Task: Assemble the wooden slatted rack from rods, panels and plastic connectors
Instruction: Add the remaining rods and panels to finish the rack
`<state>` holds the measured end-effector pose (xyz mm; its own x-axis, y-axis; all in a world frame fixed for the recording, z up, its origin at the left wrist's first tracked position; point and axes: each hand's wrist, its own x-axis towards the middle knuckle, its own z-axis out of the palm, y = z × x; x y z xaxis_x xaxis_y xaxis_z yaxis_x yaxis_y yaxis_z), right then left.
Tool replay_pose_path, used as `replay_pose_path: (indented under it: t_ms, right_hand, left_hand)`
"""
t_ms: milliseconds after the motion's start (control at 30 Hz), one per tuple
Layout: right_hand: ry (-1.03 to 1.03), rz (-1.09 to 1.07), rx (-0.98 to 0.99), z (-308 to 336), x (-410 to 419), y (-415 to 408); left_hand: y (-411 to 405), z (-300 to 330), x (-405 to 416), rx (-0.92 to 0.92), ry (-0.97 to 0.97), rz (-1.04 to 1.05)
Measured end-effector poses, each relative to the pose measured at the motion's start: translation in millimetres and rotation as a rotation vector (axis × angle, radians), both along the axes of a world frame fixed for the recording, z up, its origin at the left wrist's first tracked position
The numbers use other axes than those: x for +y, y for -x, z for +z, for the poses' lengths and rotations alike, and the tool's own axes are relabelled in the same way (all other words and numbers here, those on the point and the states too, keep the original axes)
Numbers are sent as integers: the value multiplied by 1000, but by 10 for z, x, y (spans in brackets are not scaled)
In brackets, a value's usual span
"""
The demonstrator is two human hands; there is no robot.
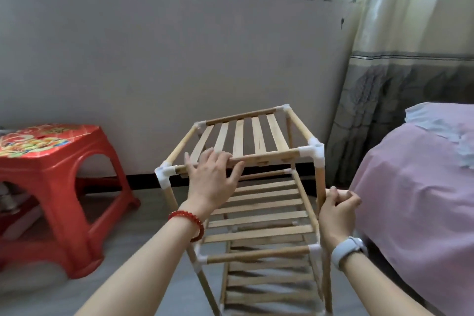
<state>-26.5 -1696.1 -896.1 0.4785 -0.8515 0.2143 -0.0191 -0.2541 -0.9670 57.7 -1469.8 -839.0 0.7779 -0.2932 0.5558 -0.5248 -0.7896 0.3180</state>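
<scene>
A wooden slatted rack (259,136) stands on the floor in front of me, with several slatted shelves one under another and white plastic connectors (314,150) at its corners. My left hand (211,178) lies on the front rod of the top shelf, fingers spread and straight. My right hand (337,209) grips a loose wooden rod (341,192) beside the rack's right front upright. The lower shelves are partly hidden by my arms.
A red plastic stool (51,187) stands on the floor to the left. A bed with a pink cover (415,200) is close on the right, with a curtain (400,72) behind it. A grey wall under a window runs behind the rack.
</scene>
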Motion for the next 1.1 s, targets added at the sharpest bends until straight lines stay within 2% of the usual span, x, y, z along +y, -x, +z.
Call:
replay_pose_path:
  t_ms: [133,167,267,300,433,500,567,667,733,933,1100]
  right_hand:
    - [-3,-83,22,-79,-160,32]
    - [-15,-99,28,-90,-186,50]
    - [-50,-87,71,-85,-195,102]
    - [-50,-65,79,-72,-176,115]
    - [-28,-80,-3,183,-107,112]
    - [-58,-153,-115,392,-45,70]
    - [69,-183,-208,547,60,13]
    - [333,-92,-152,669,258,-32]
    - [389,-18,-103,666,277,-51]
    - [378,64,-162,649,299,-103]
    - [244,135,-236,591,489,-303]
  left_hand:
    - [-134,-175,209,40,164,275]
    - [-164,-201,216,140,269,285]
    - [-256,-186,82,566,739,163]
    - [-291,-196,16,625,813,135]
    - [-521,-133,-42,602,997,159]
    - [-696,-145,107,600,1032,136]
    - [-849,-161,249,605,1002,35]
    - [-946,-150,333,608,975,15]
    - [-947,-157,349,594,1001,66]
    - [-850,-169,569,534,1076,153]
    - [-793,373,853,334,892,193]
